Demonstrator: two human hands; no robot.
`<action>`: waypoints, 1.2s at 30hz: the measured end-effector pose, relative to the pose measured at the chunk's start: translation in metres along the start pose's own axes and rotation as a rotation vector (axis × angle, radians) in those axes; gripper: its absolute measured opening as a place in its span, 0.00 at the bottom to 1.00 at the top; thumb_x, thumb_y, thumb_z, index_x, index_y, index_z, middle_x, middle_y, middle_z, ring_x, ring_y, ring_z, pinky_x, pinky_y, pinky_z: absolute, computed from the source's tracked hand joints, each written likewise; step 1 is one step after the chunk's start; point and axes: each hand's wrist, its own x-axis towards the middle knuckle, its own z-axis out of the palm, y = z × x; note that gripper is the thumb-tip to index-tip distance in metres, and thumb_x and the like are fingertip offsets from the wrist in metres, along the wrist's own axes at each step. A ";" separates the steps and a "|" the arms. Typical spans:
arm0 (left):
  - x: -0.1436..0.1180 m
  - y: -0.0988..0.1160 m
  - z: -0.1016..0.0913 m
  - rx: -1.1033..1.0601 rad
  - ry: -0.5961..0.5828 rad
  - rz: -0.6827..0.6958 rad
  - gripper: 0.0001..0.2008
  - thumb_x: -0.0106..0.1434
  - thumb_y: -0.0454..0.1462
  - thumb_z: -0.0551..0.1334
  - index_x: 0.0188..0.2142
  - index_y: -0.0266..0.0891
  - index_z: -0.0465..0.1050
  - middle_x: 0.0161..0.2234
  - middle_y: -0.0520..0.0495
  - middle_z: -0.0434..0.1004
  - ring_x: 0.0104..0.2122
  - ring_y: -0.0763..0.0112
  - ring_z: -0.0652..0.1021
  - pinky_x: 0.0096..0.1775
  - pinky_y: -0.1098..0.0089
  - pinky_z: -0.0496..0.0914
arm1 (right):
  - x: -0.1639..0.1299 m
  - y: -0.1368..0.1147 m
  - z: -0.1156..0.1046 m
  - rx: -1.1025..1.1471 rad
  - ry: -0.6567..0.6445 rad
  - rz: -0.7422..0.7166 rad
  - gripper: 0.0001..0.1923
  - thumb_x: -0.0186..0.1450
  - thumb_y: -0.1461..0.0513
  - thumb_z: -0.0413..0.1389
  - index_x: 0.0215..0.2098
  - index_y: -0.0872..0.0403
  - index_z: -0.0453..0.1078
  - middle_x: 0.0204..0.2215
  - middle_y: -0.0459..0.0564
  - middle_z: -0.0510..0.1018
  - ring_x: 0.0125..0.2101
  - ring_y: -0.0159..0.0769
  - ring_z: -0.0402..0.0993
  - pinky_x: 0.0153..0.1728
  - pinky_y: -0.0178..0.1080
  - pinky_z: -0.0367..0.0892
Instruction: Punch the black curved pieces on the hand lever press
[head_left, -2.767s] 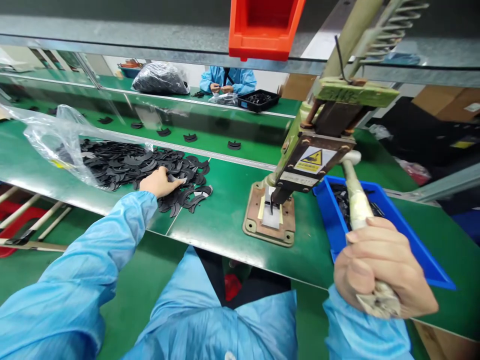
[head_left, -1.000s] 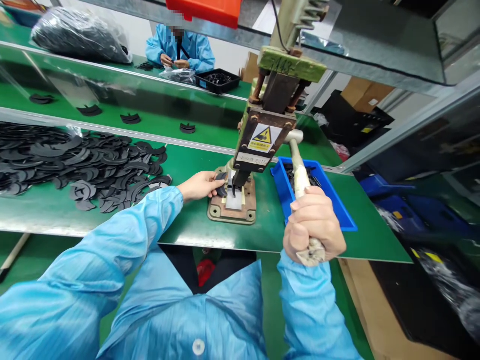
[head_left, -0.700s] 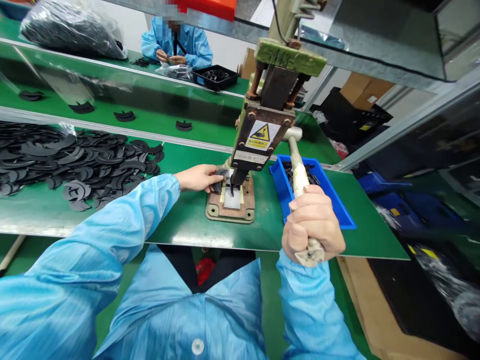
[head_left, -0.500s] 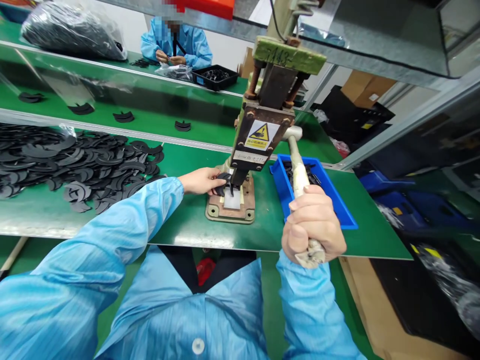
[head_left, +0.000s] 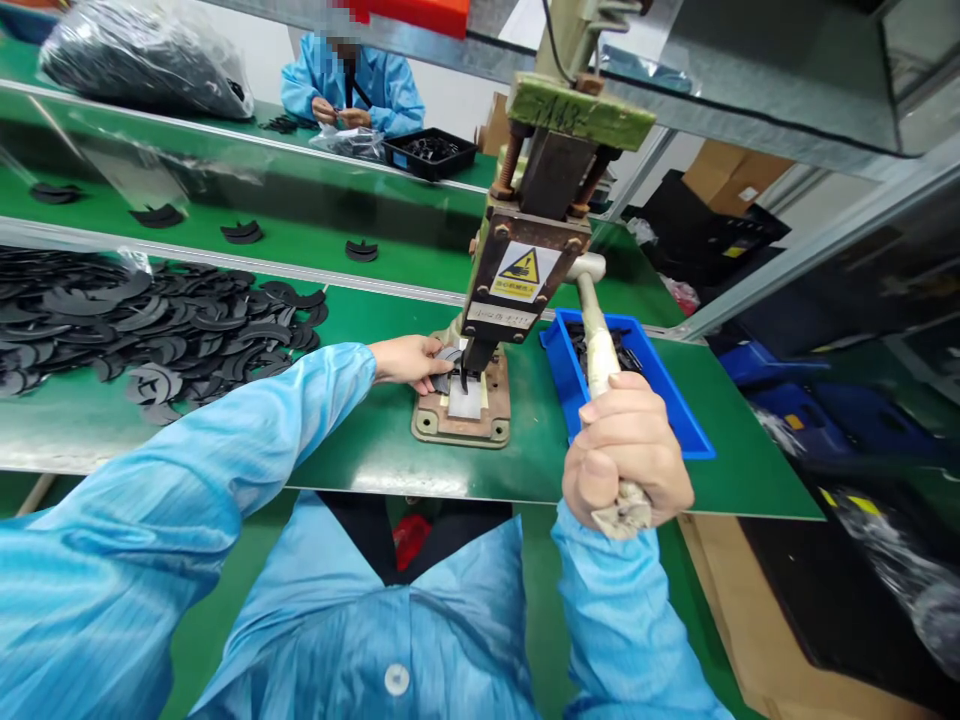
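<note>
My left hand (head_left: 411,362) pinches a dark curved plastic piece (head_left: 448,366) at the foot of a green hand press (head_left: 517,270). The piece lies partly under the press's ram (head_left: 478,355), beside a small metal plate (head_left: 465,400) on the base; its far side is hidden. Wrapped round the press's lever (head_left: 598,345), my right hand (head_left: 628,450) is closed on the taped grip. The lever slants up and away toward the press body.
Left of the press spreads a heap of black curved pieces (head_left: 157,330). A blue bin (head_left: 675,405) holding black parts stands to the right. Behind, several curved pieces lie on a green strip (head_left: 300,235). Across the bench sits a co-worker (head_left: 390,90) near a black tray (head_left: 431,155).
The curved piece under the press has turned slightly in my left hand and now looks lighter. My right hand stays on the lever. Pieces on the strip behind have shifted slightly left.
</note>
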 end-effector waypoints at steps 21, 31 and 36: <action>-0.060 -0.008 0.023 -0.274 -0.035 0.085 0.18 0.66 0.48 0.72 0.43 0.36 0.74 0.32 0.45 0.83 0.25 0.70 0.82 0.27 0.72 0.78 | 0.022 0.034 0.011 0.013 0.044 0.523 0.23 0.68 0.61 0.63 0.60 0.49 0.66 0.57 0.54 0.73 0.56 0.37 0.75 0.66 0.51 0.69; -0.130 -0.020 0.045 -0.165 -0.119 0.237 0.25 0.67 0.56 0.67 0.45 0.36 0.74 0.34 0.45 0.83 0.26 0.69 0.82 0.28 0.69 0.79 | -0.116 -0.005 0.057 0.272 -0.420 0.919 0.11 0.68 0.54 0.63 0.44 0.51 0.75 0.41 0.50 0.84 0.40 0.36 0.83 0.44 0.40 0.79; -0.134 -0.021 0.048 -0.209 -0.164 0.192 0.24 0.63 0.56 0.70 0.41 0.37 0.74 0.29 0.46 0.81 0.24 0.68 0.82 0.27 0.70 0.79 | -0.125 -0.015 0.062 0.218 -0.379 0.880 0.10 0.70 0.54 0.61 0.39 0.52 0.73 0.38 0.49 0.82 0.38 0.34 0.79 0.43 0.38 0.76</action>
